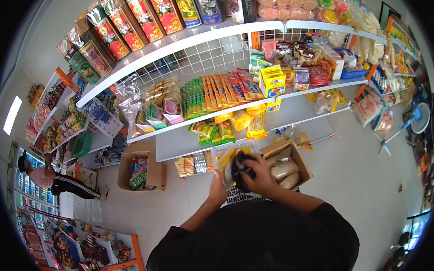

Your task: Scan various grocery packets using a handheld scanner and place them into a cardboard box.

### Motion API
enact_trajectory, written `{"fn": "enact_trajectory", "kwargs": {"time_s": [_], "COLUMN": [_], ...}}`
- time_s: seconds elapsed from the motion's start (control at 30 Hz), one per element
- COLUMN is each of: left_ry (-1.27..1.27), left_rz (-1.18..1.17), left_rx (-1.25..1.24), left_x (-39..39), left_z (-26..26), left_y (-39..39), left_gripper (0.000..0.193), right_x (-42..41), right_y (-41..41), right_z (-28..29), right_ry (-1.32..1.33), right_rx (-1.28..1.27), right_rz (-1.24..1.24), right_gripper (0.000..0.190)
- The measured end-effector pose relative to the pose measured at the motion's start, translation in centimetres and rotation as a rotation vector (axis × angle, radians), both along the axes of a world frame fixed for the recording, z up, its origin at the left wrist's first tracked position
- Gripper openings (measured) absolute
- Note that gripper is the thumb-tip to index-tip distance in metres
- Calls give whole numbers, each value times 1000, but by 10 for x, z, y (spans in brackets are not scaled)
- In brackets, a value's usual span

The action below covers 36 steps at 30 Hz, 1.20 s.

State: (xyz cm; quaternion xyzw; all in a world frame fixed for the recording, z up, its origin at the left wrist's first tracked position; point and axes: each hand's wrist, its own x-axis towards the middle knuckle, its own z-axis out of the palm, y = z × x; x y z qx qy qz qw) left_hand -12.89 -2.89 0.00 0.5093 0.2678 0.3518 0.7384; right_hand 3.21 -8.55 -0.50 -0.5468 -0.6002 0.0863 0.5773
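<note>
My left hand is at the near left side of a pale plastic tub, its thumb raised along the tub's wall. Yellow packets show inside the tub. Over its right part, my right hand grips a crumpled black item, perhaps a cloth or plastic bag; blur hides which. A dark wire rack or basket shows just below the tub. Right beside my right hand stands an open cardboard box with several clear bags of tan contents.
Ahead is a grey metal shelf with green and yellow packets. Seasoning sachets fill the shelf above, incense packs the top one. Another carton stands on the floor at left. A person stands farther left; a fan is at right.
</note>
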Motion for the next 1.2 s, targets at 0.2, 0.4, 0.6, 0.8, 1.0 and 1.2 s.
{"fn": "enact_trajectory", "kwargs": {"time_s": [0.2,0.4,0.6,0.8,1.0,1.2], "left_ry": [-278,-282,-258,-74,-219,-329], "left_rz": [137,149,156,92,96,86], "left_rx": [-186,-307,-369,36,-64,-339], "left_x": [-1,8,-2,3,7,-12], "left_z": [25,21,12,8,23,11], "left_y": [19,15,15,14,5,17], "left_gripper": [72,73,71,68,67,66], "right_x": [4,-10,22,16,-24,-8], "right_y": [-5,0,4,13,5,-3], "right_z": [7,33,1,42,34,10], "right_ry": [-20,-346,-427,-38,-102,-159], "right_rx": [-104,106,-41,-33,-55,-262], "right_rz": [70,328,230,63,175,432], "right_gripper": [33,42,43,37,39,40]}}
